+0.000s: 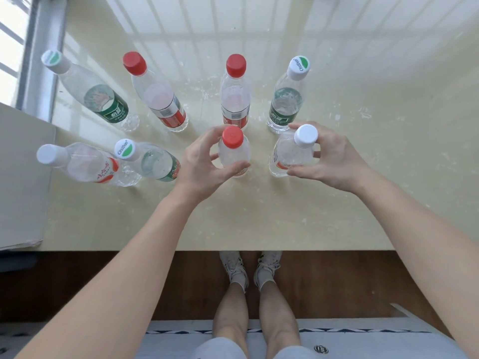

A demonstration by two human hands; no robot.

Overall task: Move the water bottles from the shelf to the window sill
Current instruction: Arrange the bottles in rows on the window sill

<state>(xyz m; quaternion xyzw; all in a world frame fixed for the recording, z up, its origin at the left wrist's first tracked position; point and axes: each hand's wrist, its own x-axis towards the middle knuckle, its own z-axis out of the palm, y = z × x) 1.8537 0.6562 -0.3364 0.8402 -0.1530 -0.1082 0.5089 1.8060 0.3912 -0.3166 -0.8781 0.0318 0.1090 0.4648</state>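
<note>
Head view, looking down on a cream window sill (259, 216).

Centre of frame: the left hand (204, 161) curls thumb and fingers round a red-capped water bottle (233, 149). Just to its right, the right hand (334, 159) grips a white-capped water bottle (293, 154) below the cap. Both bottles are upright, near each other but apart.

Upper half, left to right: a far-left green-labelled bottle (90, 92), two red-labelled bottles (158, 97) (235, 94) and a Cestbon bottle (287, 99).

Left of the hands: a white-capped, red-labelled bottle (83, 164) beside a second Cestbon bottle (155, 161).

Upper left: window frame (41, 60). Bottom centre: the person's shoes (248, 268).
</note>
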